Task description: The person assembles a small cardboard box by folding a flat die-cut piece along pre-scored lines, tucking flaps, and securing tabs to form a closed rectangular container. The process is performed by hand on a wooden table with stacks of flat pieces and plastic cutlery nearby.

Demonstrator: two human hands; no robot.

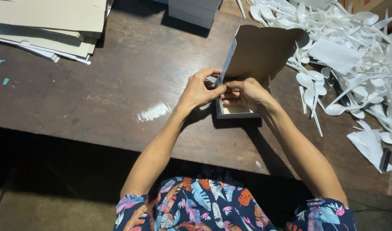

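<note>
Two hands fold a cardboard box point(243, 92) on a dark wooden table point(119, 85).
Left hand point(200, 90) and right hand point(247, 94) pinch its near wall, lid upright behind them; white plastic spoons point(354, 47) heaped right.

One head-worn camera looks steeply down, close over the hands point(224, 92) at a dark wooden table point(132, 85).

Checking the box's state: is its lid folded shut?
No, the lid stands upright and open above the box while both hands pinch its near-left corner.
</note>
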